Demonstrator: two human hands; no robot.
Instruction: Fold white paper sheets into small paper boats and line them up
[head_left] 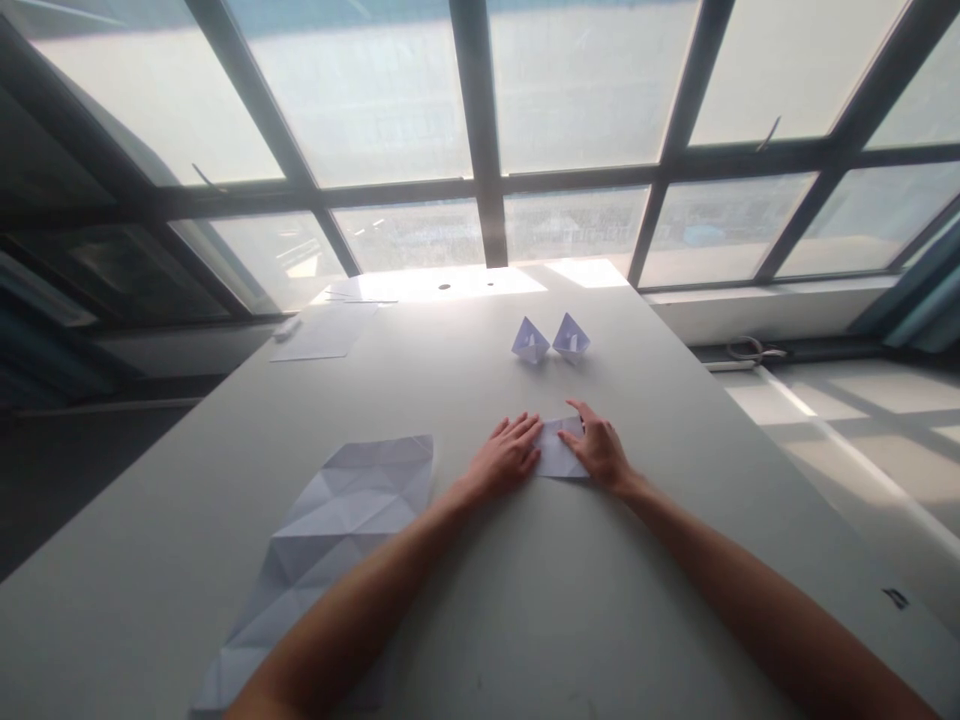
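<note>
On the white table lies a small folded sheet of white paper (559, 456) between my two hands. My left hand (508, 455) rests flat with its fingers stretched out, fingertips on the paper's left edge. At the right edge is my right hand (602, 452), its thumb over the paper and its index finger stretched away from the thumb. The remaining right fingers are curled and partly hidden. Beyond the hands stand two folded paper boats (531, 342), side by side. A large creased sheet of paper (337, 520) lies to the left, partly covered by my left forearm.
Farther back on the left of the table (450, 380) lie a flat white sheet (326, 332) and a small white object (286, 329). Dark-framed windows (487, 130) rise behind the table. A coiled cable (745, 348) is beyond the right edge.
</note>
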